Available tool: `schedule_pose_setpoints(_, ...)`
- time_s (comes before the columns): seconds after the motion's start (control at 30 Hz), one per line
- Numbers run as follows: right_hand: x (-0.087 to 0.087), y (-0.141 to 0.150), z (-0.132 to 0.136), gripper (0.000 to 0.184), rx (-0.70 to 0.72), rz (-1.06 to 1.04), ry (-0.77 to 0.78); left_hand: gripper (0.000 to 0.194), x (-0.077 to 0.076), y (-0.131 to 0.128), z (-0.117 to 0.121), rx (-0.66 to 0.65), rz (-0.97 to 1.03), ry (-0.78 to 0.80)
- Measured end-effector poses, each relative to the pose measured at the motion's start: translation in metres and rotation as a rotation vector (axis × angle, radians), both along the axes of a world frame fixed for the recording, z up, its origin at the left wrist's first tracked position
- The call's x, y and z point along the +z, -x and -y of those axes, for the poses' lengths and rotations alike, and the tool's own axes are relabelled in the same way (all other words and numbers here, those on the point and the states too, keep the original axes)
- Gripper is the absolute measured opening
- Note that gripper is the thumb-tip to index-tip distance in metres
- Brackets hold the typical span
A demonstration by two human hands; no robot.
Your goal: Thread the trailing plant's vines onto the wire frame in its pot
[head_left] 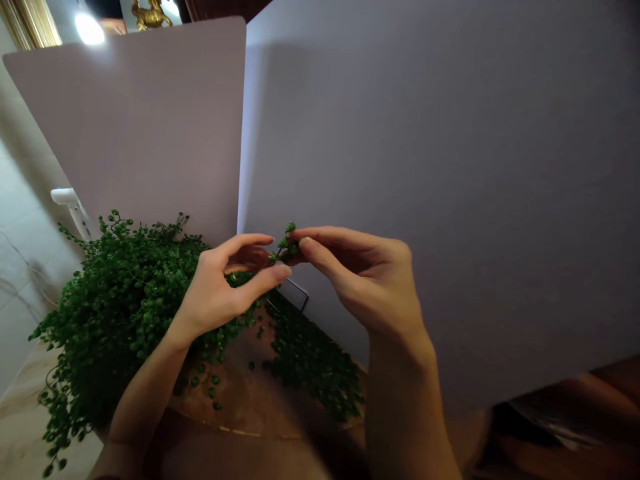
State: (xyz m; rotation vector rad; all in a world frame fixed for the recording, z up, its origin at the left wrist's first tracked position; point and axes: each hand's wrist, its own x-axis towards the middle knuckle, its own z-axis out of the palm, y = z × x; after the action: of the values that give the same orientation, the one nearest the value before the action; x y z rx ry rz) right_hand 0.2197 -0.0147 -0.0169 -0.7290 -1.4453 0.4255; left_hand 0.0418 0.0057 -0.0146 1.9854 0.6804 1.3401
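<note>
My right hand pinches a small green sprig with round, bead-like leaves between thumb and fingertips. Close on its left, my left hand is curved around the sprig's lower end, thumb and index finger apart. Whether its other fingertips touch the stem I cannot tell. A large trailing plant with similar round leaves spreads behind and left of my left forearm. Below my hands lies a dense strip of loose-looking green beads, dark in shadow. A thin bent wire stands at its far end.
The round brown tabletop carries several scattered green beads. Two pale upright panels rise behind my hands and meet in a corner. A white device is at the left, a bright lamp at upper left, beside a golden figurine.
</note>
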Motion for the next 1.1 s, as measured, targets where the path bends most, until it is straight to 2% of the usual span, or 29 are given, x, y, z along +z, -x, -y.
schedule_pose_setpoints(0.07,0.0,-0.002,0.002,0.012,-0.014,0.022,-0.01,0.044,-0.004,-0.003,-0.001,0.024,-0.094,-0.009)
schedule_pose_setpoints(0.17,-0.001,-0.006,0.003,0.022,-0.028,0.066,0.001,0.021,-0.007,-0.004,-0.005,0.074,-0.189,-0.046)
schedule_pose_setpoints(0.2,-0.002,-0.009,0.004,0.022,-0.044,0.089,0.005,0.018,-0.007,-0.004,-0.005,0.096,-0.21,-0.062)
schedule_pose_setpoints(0.3,-0.002,-0.015,0.005,0.015,-0.121,0.179,0.008,0.027,-0.004,-0.004,-0.003,0.17,-0.235,-0.115)
schedule_pose_setpoints(0.47,0.0,-0.018,0.009,0.007,-0.172,0.225,-0.038,0.025,-0.002,-0.004,0.002,0.199,-0.247,-0.175)
schedule_pose_setpoints(0.67,0.0,-0.014,0.006,0.011,-0.254,0.263,-0.103,0.019,-0.01,-0.007,-0.004,0.289,-0.4,-0.322)
schedule_pose_setpoints(0.83,-0.006,-0.01,-0.006,0.014,-0.371,0.327,-0.151,0.026,-0.012,-0.008,-0.004,0.3,-0.501,-0.394)
schedule_pose_setpoints(1.1,-0.014,0.008,-0.016,0.011,-0.471,0.34,-0.093,0.031,-0.009,-0.009,-0.002,0.342,-0.652,-0.335)
